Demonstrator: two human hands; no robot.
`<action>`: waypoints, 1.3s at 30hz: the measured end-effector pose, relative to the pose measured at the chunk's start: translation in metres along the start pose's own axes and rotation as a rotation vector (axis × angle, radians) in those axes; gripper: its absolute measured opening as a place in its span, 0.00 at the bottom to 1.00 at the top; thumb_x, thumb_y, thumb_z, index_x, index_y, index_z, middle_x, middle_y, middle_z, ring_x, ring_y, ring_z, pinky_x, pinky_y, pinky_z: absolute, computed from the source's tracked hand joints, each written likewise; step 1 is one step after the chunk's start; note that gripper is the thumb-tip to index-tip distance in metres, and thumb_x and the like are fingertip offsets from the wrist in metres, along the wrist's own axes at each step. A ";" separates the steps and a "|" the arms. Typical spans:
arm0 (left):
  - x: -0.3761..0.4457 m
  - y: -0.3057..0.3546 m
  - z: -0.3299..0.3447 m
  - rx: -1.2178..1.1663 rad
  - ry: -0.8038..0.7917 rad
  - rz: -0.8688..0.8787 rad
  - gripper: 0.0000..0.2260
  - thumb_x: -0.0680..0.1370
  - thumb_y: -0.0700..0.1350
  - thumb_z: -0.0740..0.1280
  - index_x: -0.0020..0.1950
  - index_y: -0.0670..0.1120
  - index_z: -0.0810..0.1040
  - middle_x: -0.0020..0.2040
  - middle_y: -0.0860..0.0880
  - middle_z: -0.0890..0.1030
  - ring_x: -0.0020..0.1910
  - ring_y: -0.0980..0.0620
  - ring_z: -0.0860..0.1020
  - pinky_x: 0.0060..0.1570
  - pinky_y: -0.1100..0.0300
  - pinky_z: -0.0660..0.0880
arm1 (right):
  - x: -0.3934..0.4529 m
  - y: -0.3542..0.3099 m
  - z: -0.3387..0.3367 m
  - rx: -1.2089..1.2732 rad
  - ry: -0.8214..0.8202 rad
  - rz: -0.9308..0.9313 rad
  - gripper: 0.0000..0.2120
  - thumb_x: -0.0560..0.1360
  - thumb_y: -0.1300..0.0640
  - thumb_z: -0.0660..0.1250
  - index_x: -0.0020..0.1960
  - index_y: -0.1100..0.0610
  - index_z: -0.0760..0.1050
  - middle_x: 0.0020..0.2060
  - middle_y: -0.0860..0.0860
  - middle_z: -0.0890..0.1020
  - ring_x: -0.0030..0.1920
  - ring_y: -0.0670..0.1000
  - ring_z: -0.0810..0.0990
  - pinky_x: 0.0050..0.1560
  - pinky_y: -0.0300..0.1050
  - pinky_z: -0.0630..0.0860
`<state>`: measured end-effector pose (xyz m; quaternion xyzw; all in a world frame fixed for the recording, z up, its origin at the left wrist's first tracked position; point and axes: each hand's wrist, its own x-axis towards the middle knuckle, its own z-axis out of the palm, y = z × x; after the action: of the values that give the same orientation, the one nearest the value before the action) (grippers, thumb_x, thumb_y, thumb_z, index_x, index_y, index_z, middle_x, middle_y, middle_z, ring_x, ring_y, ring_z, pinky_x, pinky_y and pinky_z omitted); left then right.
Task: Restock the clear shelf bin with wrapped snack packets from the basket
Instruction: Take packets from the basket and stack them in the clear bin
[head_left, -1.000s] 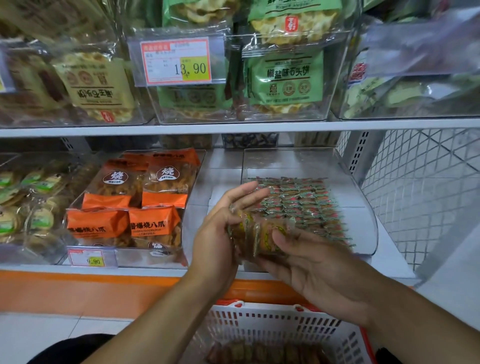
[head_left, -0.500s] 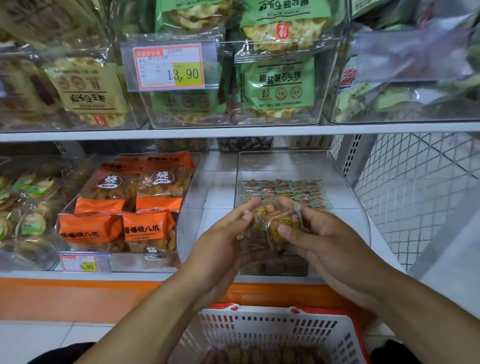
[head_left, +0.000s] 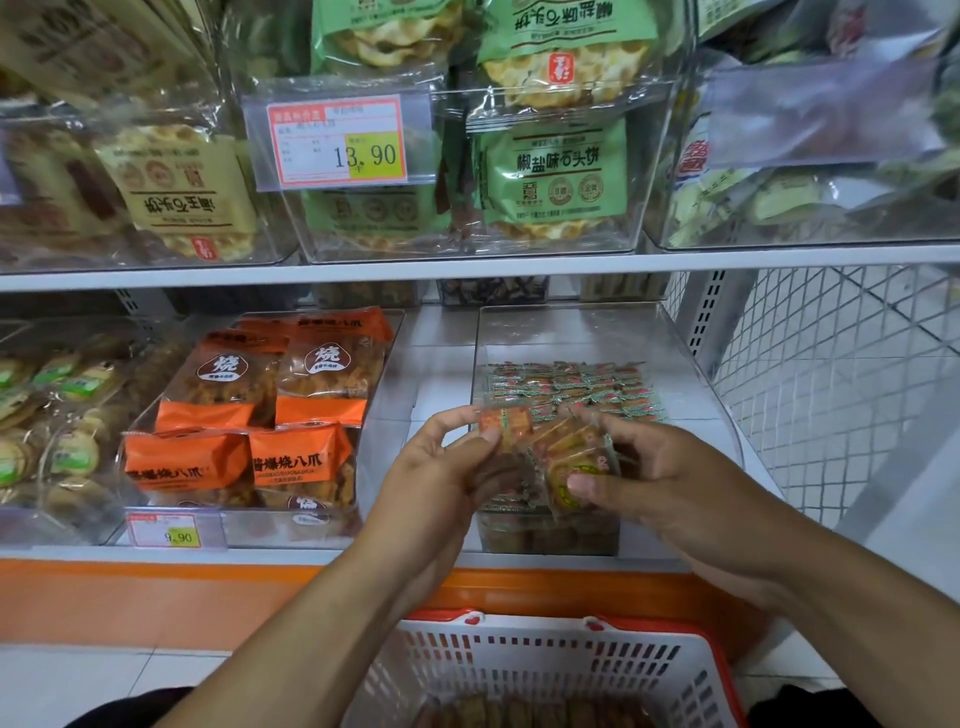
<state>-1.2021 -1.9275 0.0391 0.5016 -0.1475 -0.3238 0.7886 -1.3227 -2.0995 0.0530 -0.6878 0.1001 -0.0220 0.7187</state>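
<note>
A clear shelf bin (head_left: 691, 364) stands on the lower shelf at the right, with rows of small wrapped snack packets (head_left: 597, 387) lying in it. My left hand (head_left: 441, 483) pinches one wrapped packet (head_left: 506, 422) between thumb and fingers over the bin's front. My right hand (head_left: 660, 483) grips a fanned stack of wrapped packets (head_left: 571, 457), thumb pressed on the front one. Below, a white basket with a red rim (head_left: 545, 660) holds more brown packets (head_left: 519, 712) at the frame's bottom.
Left of the bin is a clear bin of orange snack bags (head_left: 260, 415) with a 9.90 price tag (head_left: 166, 531). The upper shelf (head_left: 467, 267) carries bins of green and yellow cracker bags and a 13.90 tag (head_left: 337, 141). A white wire mesh panel (head_left: 841, 374) closes the right side.
Both hands have moved up and forward over the bin's front. My left hand has separated one packet from the stack that my right hand holds.
</note>
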 end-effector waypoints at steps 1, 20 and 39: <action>0.000 0.000 0.001 -0.008 0.001 0.003 0.09 0.80 0.36 0.66 0.59 0.40 0.72 0.42 0.42 0.86 0.39 0.49 0.85 0.44 0.59 0.83 | 0.000 -0.001 -0.003 -0.035 -0.010 -0.006 0.31 0.69 0.58 0.75 0.71 0.46 0.72 0.59 0.50 0.85 0.62 0.50 0.82 0.62 0.44 0.78; 0.003 -0.002 -0.006 0.085 -0.063 0.143 0.24 0.76 0.23 0.64 0.63 0.48 0.79 0.68 0.53 0.80 0.43 0.56 0.83 0.42 0.61 0.78 | -0.010 -0.010 -0.011 -0.197 -0.290 -0.032 0.32 0.73 0.62 0.76 0.73 0.45 0.72 0.65 0.49 0.81 0.67 0.51 0.79 0.66 0.42 0.75; 0.006 -0.030 0.008 0.208 0.044 0.075 0.16 0.84 0.32 0.57 0.64 0.46 0.78 0.63 0.45 0.83 0.63 0.44 0.81 0.56 0.54 0.78 | 0.009 0.005 -0.005 -0.309 -0.079 -0.060 0.34 0.71 0.66 0.77 0.73 0.48 0.72 0.61 0.50 0.84 0.64 0.53 0.81 0.68 0.54 0.76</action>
<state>-1.2130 -1.9451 0.0159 0.5819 -0.1818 -0.2662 0.7467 -1.3152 -2.1053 0.0470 -0.7930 0.0533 -0.0008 0.6069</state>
